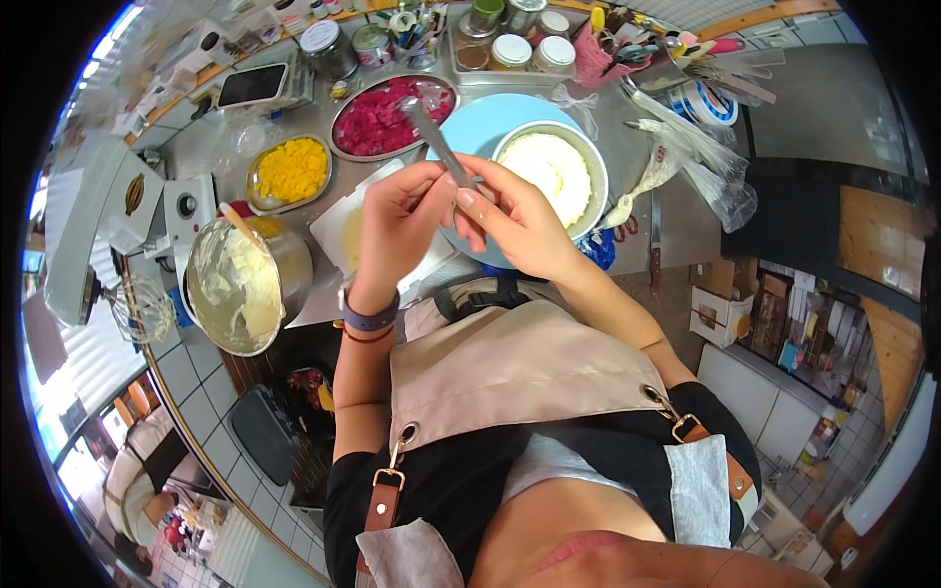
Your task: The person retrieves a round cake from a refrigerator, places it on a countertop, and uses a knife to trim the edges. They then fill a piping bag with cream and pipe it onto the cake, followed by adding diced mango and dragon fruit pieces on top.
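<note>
My left hand (397, 220) and my right hand (515, 220) meet over the counter, both gripping the handle of a metal spoon (431, 132) whose bowl points away, over an oval tray of chopped pink fruit (377, 118). Just beyond my right hand a round cake ring filled with white cream (554, 167) stands on a light blue turntable (490, 122). Under my left hand lies a white board with a pale yellow sponge disc (348, 235), partly hidden by the hand.
A steel mixing bowl of cream (240, 284) with a spatula stands at left beside a white stand mixer (98, 225). An oval dish of yellow diced fruit (289, 171), jars and tool pots (510, 39) line the back. Piping bags (676, 157) and a knife (655, 235) lie at right.
</note>
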Demonstrator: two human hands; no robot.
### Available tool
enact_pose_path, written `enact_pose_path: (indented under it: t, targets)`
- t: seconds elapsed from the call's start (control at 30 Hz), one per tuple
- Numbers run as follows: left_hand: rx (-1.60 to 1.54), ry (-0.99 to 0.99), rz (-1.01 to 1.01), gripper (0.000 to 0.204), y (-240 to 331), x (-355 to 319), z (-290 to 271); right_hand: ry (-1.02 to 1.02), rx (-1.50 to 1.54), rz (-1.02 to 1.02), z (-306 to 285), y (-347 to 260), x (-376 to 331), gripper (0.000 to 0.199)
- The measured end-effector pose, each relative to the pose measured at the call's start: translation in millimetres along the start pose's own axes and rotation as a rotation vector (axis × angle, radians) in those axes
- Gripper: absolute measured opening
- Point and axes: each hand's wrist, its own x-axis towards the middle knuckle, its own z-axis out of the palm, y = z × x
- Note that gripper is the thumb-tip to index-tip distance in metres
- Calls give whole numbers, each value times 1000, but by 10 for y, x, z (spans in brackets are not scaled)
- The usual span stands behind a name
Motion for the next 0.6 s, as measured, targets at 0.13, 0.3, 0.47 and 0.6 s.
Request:
enact_pose_path:
  t: [0.13, 0.3, 0.47, 0.6]
  targets:
    - [-59, 83, -75, 21, -331, 285, -428, 131, 205, -37, -286, -36, -110, 32]
    - [-326, 670, -346, 8, -2101, 641, -1641, 578, 94, -197, -865, -104, -396, 21]
    - [-447, 710, -520, 22, -2508, 923, -1864, 732, 168, -232, -1171, -147, -694, 26]
    - [-506, 714, -449, 28, -2431, 1103, -1804, 762, 253, -282, -1226, -131, -762, 24]
